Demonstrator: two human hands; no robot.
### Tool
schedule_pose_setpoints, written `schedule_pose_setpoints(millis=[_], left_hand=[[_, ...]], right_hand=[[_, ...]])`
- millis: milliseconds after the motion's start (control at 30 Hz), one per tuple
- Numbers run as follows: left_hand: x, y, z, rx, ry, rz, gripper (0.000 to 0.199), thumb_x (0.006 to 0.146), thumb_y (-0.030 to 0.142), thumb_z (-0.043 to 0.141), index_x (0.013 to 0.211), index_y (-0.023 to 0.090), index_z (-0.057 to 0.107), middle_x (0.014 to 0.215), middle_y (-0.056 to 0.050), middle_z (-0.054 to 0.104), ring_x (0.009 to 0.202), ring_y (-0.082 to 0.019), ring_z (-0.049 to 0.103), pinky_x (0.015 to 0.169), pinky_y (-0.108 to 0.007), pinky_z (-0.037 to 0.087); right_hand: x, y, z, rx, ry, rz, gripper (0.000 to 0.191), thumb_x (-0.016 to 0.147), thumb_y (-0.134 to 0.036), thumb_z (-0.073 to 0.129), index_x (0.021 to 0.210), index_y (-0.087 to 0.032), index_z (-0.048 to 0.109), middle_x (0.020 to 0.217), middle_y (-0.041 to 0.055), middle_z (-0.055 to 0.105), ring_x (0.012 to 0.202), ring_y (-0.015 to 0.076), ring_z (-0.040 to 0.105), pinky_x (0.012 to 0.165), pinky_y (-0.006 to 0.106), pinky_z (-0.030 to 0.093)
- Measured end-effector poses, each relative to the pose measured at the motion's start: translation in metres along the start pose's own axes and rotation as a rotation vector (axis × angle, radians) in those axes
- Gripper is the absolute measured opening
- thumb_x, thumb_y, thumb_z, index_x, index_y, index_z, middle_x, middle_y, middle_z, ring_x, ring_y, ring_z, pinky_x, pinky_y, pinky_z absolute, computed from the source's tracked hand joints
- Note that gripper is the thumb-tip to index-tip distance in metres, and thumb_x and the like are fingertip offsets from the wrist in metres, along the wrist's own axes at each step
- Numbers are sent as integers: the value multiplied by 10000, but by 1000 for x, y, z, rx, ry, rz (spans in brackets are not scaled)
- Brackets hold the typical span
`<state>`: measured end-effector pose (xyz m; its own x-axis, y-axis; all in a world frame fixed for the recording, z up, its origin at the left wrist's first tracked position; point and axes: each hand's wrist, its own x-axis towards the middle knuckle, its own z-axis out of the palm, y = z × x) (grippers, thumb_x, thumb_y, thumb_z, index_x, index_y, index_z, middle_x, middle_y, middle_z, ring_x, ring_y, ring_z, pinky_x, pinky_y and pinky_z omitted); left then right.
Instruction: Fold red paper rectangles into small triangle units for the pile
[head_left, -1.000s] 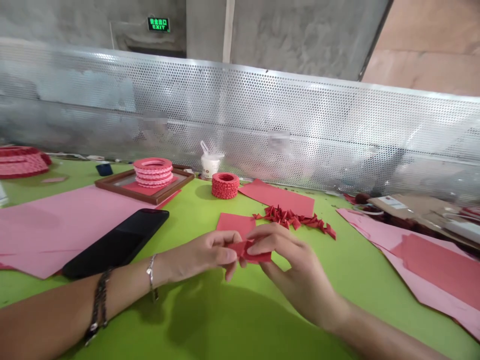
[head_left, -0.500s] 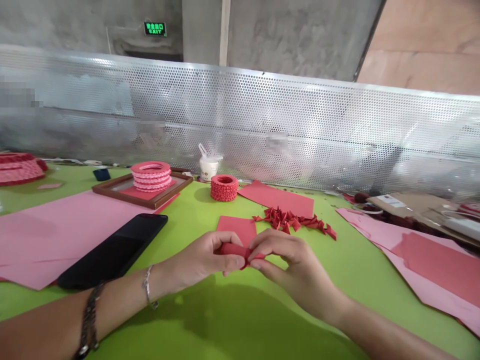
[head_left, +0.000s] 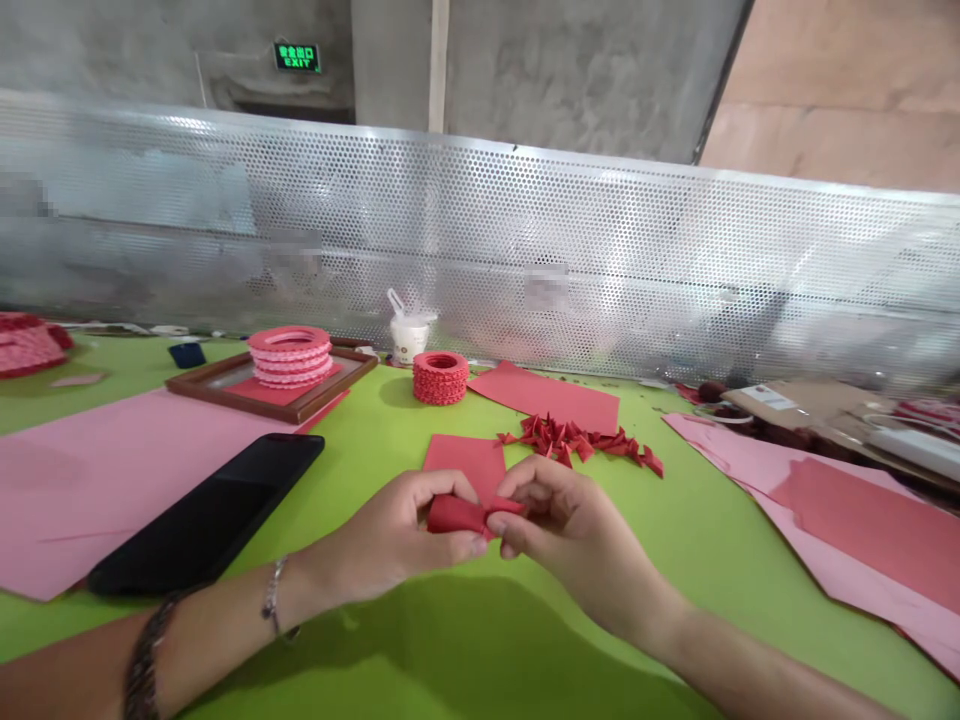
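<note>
A small piece of red paper (head_left: 454, 514), folded or rolled over, is held up between my two hands above the green table (head_left: 360, 640). My left hand (head_left: 420, 520) pinches its left end between thumb and fingers. At the other end, my right hand (head_left: 551, 510) has thumb and fingertips closed on the paper's edge. Just behind them lies a flat red sheet (head_left: 465, 455). Beyond my right hand is a heap of small folded red paper pieces (head_left: 581, 440). The fingers partly hide the held paper's folds.
A black phone (head_left: 214, 510) lies on pink paper (head_left: 127, 465) at left. Behind it, a wooden frame (head_left: 311, 407) bears stacked pink rings (head_left: 291, 358). A red ring stack (head_left: 440, 379) and white cup (head_left: 410, 340) stand farther back, before a perforated metal screen (head_left: 480, 230). More red sheets (head_left: 877, 530) lie right.
My right fingers have shifted on the red paper, which now shows a wider rolled left part and a flap under the right fingers. The whole view has slid slightly.
</note>
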<state>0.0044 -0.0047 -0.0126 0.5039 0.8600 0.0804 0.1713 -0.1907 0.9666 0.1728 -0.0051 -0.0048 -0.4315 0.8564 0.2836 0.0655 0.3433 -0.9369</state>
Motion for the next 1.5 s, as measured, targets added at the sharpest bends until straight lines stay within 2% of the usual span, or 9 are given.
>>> schedule_pose_setpoints(millis=[267, 367, 500, 733, 933, 1067, 1200, 1300, 1500], left_hand=[[5, -1, 0, -143, 87, 97, 141, 665, 264, 600, 696, 158, 513, 680, 22, 531, 660, -109, 477, 647, -228, 371], [4, -3, 1, -123, 68, 110, 111, 655, 221, 613, 672, 153, 526, 649, 26, 537, 637, -106, 483, 622, -220, 378], [0, -2, 2, 15, 128, 153, 56, 664, 168, 596, 632, 155, 551, 613, 34, 535, 616, -99, 478, 595, -200, 372], [-1, 0, 1, 171, 271, 34, 160, 701, 299, 560, 682, 141, 546, 577, 29, 489, 499, -79, 376, 445, -185, 304], [-2, 0, 2, 432, 378, 184, 236, 768, 336, 465, 642, 144, 517, 573, 25, 468, 519, -93, 410, 483, -201, 335], [-3, 0, 5, 671, 293, 243, 220, 803, 282, 415, 677, 147, 536, 630, 5, 523, 560, -113, 463, 522, -219, 358], [-5, -3, 9, 762, 127, 261, 157, 796, 257, 445, 720, 157, 541, 679, 6, 543, 599, -116, 481, 560, -228, 367], [-6, -2, 10, 661, 123, 266, 121, 795, 223, 440, 725, 163, 519, 676, 22, 522, 633, -109, 486, 594, -221, 375], [-7, 4, 8, 299, 59, 180, 172, 833, 245, 398, 714, 172, 499, 602, 62, 462, 544, -62, 470, 530, -170, 361]], right_hand=[[1, -1, 0, 69, -23, 84, 146, 699, -258, 612, 637, -134, 568, 569, -6, 595, 487, 48, 554, 491, 170, 468], [0, 0, 3, 89, -17, 110, 155, 707, -258, 604, 633, -131, 557, 555, -14, 589, 478, 43, 555, 479, 159, 460], [-1, 2, 5, 93, -6, 88, 142, 749, -237, 563, 660, -128, 545, 551, -19, 581, 476, 39, 551, 484, 153, 456], [0, 6, 3, 97, -58, 15, 102, 810, -165, 463, 771, -138, 554, 674, 1, 602, 599, 56, 586, 581, 180, 483], [-3, 5, 5, 55, -68, -25, 139, 833, -153, 396, 800, -153, 532, 736, 7, 597, 658, 72, 592, 628, 214, 488], [-3, 0, 0, -218, -14, -128, 104, 767, -153, 510, 866, -168, 539, 803, 14, 593, 726, 95, 556, 668, 237, 468], [-1, 0, -2, -195, -36, -95, 102, 733, -186, 564, 826, -151, 543, 671, -6, 555, 565, 72, 494, 514, 200, 423], [-2, 1, 0, -36, -55, -28, 87, 761, -204, 531, 706, -144, 503, 559, -27, 516, 492, 53, 470, 465, 177, 389], [-2, 1, 2, 143, 19, -61, 94, 769, -187, 515, 743, -164, 428, 580, -47, 523, 484, 37, 500, 476, 155, 423]])
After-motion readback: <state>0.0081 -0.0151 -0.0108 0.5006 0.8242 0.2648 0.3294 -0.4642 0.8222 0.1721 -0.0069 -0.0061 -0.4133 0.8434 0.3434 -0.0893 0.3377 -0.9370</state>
